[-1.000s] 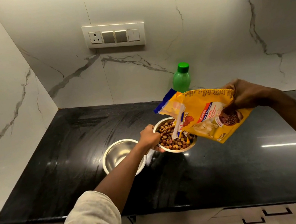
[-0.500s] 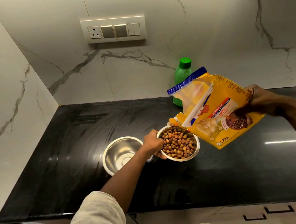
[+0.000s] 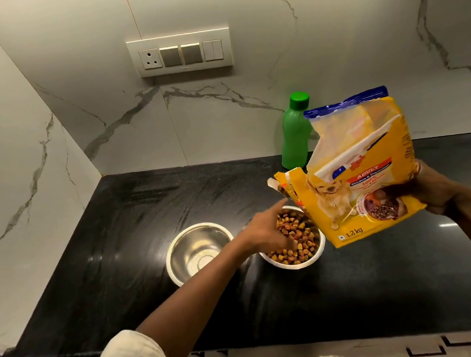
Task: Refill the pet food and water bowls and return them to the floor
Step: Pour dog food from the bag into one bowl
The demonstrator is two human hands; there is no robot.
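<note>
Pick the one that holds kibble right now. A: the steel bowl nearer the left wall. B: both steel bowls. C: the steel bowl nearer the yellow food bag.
C: the kibble lies in the bowl nearer the bag, just below the yellow food bag. The bowl nearer the wall shows only bare metal inside and no kibble.

Empty bowl (image 3: pixel 189 247) and food bowl (image 3: pixel 297 264): polished metal. Countertop (image 3: pixel 117 258): glossy black stone. Bottle (image 3: pixel 295 138): smooth green plastic. Bag (image 3: pixel 342 217): glossy printed plastic film.
</note>
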